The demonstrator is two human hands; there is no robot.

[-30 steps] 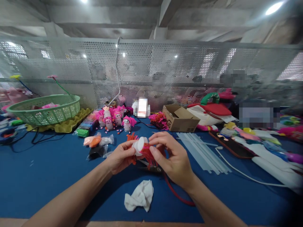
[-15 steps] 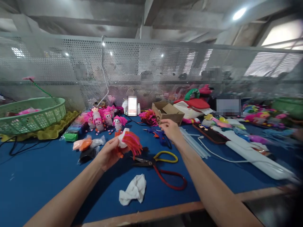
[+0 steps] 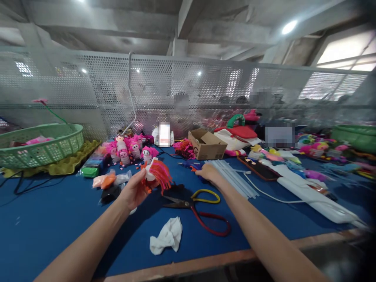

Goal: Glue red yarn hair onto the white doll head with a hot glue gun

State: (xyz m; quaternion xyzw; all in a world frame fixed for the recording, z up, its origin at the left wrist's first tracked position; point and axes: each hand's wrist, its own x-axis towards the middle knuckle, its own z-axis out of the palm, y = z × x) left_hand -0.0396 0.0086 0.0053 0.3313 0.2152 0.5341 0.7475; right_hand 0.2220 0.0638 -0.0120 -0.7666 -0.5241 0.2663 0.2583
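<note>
The left hand's (image 3: 133, 192) thumb and fingers are clamped on a white doll body (image 3: 149, 174) with red-orange yarn hair (image 3: 161, 174), held tilted above the blue tabletop (image 3: 88, 223), its hair falling to the right. The right hand's (image 3: 209, 172) fingers curl down at a blue glue gun (image 3: 189, 165) with an orange trigger; whether they have closed on it cannot be told, since the back of the hand hides them. Pale glue sticks (image 3: 236, 180) lie just beside that hand. Between the forearms rest scissors (image 3: 187, 204) with one yellow and one red handle, blades pointing left, and nearer the tabletop's front edge, a crumpled white tissue (image 3: 167, 235). Beyond the left hand, pink-haired dolls (image 3: 122, 144) cluster towards the back edge, with a yarn bundle (image 3: 183, 148) and an open cardboard box (image 3: 207, 145) farther right. A green basket (image 3: 44, 147) stands at the far left corner; a white power strip (image 3: 317, 199) lies towards the right edge.
</note>
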